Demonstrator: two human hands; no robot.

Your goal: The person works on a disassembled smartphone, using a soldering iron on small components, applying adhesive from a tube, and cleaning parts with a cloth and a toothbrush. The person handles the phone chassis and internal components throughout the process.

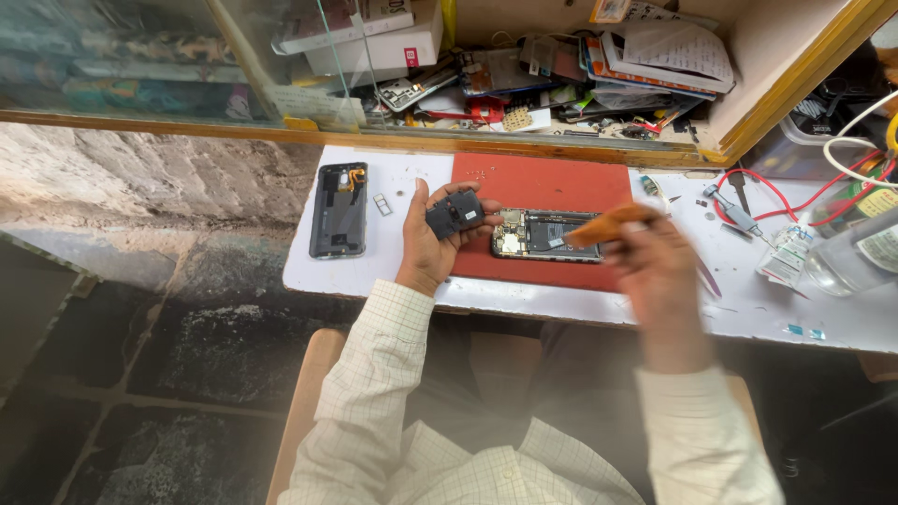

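Red mat [561, 182] on white bench [842, 318], opened phone [547, 234] lying flat on it w/ innards bare. Looks fragile; I'd grip by the edges, not the board. Left hand [428, 245] cups a small black part [455, 214], prob. light, stiff. Right hand [659, 271], blurred, pinches an orange tool [603, 224] over the phone.

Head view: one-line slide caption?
Left hand holds a small black part; right hand brings an orange tool to an opened phone.
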